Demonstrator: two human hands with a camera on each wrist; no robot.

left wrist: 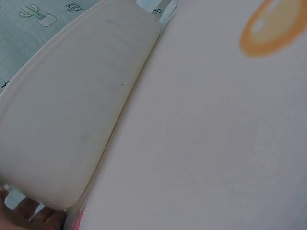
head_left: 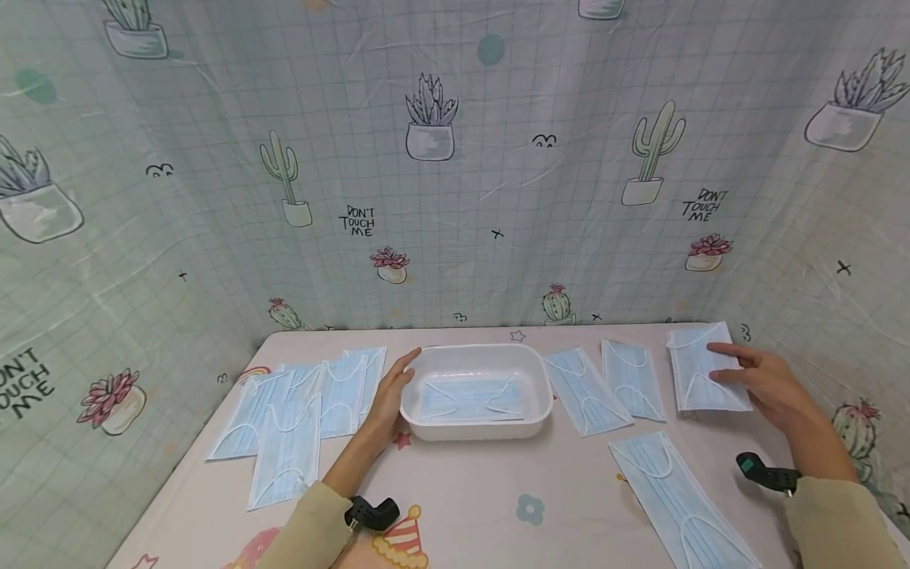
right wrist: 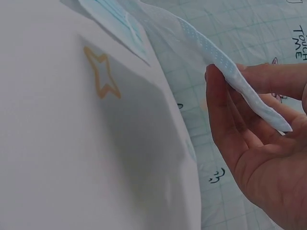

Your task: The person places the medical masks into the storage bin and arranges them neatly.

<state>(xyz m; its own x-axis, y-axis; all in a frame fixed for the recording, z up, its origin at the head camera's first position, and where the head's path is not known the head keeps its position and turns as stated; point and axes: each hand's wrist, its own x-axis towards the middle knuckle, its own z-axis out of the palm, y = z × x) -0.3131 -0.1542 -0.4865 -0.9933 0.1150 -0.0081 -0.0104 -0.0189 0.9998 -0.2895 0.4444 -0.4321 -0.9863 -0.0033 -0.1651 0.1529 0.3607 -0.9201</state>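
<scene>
A blue pleated face mask (head_left: 693,371) is held off the table at the far right. My right hand (head_left: 771,387) pinches its right edge between thumb and fingers; the right wrist view shows this mask (right wrist: 225,62) edge-on with its shadow below. At the middle stands a white plastic tub (head_left: 476,431), one face mask (head_left: 469,399) lying flat inside. My left hand (head_left: 387,399) grips the tub's left end, near the rim. In the left wrist view those fingers (left wrist: 41,215) curl at the tub's end, partly hidden by its wall.
Several overlapping masks (head_left: 287,442) lie left of the tub. Right of it are two masks side by side, a tilted one (head_left: 586,391) and another (head_left: 634,379), with a third mask (head_left: 678,498) nearer the front. Patterned cloth (head_left: 455,190) hangs behind and on both sides.
</scene>
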